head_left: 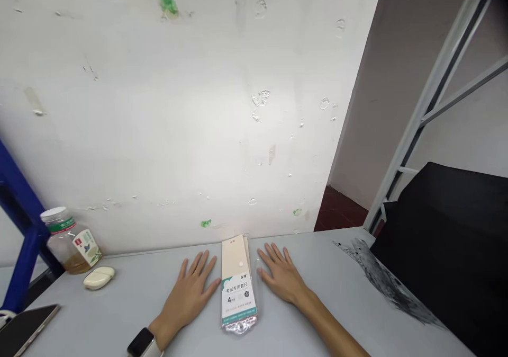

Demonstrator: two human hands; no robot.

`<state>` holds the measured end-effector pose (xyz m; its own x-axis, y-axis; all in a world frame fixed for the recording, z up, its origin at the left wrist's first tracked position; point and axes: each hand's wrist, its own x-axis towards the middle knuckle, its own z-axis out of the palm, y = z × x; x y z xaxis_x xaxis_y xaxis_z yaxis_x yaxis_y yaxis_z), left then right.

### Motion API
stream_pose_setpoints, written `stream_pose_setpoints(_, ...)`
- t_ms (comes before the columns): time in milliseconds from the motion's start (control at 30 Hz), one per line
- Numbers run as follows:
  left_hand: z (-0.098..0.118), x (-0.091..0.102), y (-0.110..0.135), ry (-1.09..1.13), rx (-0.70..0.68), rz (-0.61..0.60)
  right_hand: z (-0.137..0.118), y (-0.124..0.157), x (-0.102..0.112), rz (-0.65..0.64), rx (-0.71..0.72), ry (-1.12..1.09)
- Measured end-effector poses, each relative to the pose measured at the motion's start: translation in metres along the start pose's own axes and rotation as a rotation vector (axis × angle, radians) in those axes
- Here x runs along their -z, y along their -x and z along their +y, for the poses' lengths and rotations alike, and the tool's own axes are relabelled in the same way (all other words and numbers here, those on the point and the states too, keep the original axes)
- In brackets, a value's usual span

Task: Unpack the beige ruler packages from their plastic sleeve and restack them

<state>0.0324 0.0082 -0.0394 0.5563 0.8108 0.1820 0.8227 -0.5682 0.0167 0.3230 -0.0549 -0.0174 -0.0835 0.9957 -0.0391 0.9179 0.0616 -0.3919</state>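
A ruler set in a clear plastic sleeve (239, 288) lies on the grey table, its cream card and white label facing up. To its left my left hand (189, 292) rests flat with fingers spread, the thumb close to the sleeve's edge. On the other side my right hand (282, 275) also lies flat, fingers apart and thumb near the clear edge of the sleeve. Neither hand holds anything. A watch with a dark screen (142, 342) is on my left wrist.
At the left stand a clear jar with a white lid (73, 243), a cream oval case (99, 277) and a phone (27, 328). A blue frame (29, 246) is beside them. The white wall (178, 134) rises behind the table; black cloth (444, 246) hangs at the right.
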Motion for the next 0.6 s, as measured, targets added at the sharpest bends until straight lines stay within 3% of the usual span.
stream_pose_setpoints(200, 0.0042, 0.0061, -0.0004, 0.016, 0.018, -0.031, 0.0017, -0.0004, -0.0008, 0.003, 0.004, 0.008)
stream_pose_setpoints(600, 0.0008, 0.0001, 0.0006, 0.023, -0.004, 0.009, 0.0017, 0.0008, 0.0008, -0.010, 0.004, 0.011)
